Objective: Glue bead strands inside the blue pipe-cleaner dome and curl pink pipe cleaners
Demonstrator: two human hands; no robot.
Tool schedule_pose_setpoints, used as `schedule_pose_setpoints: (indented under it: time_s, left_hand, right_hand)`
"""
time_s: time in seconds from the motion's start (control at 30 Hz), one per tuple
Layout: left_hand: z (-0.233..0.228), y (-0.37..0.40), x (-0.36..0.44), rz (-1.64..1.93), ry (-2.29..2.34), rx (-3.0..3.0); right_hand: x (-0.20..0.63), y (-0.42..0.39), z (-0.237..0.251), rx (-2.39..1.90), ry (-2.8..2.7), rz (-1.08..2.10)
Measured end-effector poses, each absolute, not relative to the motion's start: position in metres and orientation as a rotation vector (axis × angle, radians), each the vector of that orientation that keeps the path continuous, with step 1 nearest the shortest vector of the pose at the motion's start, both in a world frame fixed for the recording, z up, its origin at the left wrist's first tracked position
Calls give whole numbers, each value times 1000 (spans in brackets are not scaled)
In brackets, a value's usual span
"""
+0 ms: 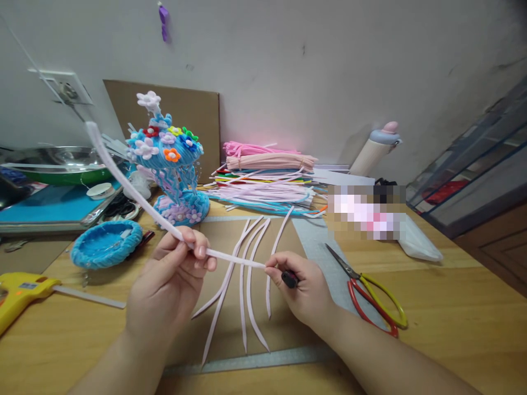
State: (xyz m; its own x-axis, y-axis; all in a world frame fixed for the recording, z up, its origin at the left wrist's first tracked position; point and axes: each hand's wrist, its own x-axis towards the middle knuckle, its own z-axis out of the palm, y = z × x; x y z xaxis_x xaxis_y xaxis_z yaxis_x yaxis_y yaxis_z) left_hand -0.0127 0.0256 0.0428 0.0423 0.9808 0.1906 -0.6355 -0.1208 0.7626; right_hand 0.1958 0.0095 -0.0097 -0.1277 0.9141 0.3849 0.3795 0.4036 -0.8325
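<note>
A pale pink pipe cleaner (138,197) stretches between my hands, its long free end rising to the upper left. My left hand (171,280) pinches it along its length. At the other end, the thumb and forefinger of my right hand (304,288) grip its tip. A small black object with a rounded end (290,278) pokes out of my right hand's curled fingers; the rest of it is hidden. Under both hands, several pale pink pipe cleaners (242,296) lie spread over a brown cardboard sheet (226,334).
Red-and-yellow-handled scissors (362,280) lie right of the cardboard. A yellow glue gun (24,299) and a blue fuzzy ring-shaped piece (106,244) are at left. Behind stand a flowered blue jellyfish-like craft (168,153), stacked pipe cleaners (267,175) and a bottle (376,148).
</note>
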Motion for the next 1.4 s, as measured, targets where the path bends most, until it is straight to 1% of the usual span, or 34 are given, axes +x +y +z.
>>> schedule_pose_setpoints:
  time_s: [0.27,0.47,0.6,0.7,0.87,1.07,1.17,1.4]
  left_hand:
    - [42,27,-12,1517,542,891]
    - [39,26,-9,1516,629,951]
    - [31,22,-6,1446,725,1127]
    - [26,21,-4,1401,776,1291]
    - [23,23,-4,1447,934,1425]
    - [23,25,-2,1434,1080,1332]
    - [25,25,-1,1486,1146,1289]
    - [30,25,0,1494,1178,1170]
  right_hand:
    - [197,11,-9,-1150,-1670,788]
    - [195,18,-4,-1183,-1595,1009]
    - [191,18,-5,-1154,-1582,1138]
    - [189,17,-6,-1146,-1580,1168]
    - [188,18,-6,-1159,-1566,1159]
    - [187,20,-5,-1175,-1536,1161]
    - [188,20,-5,-1179,-1505,1178]
    - [190,21,-13,-1132,-1380,1293]
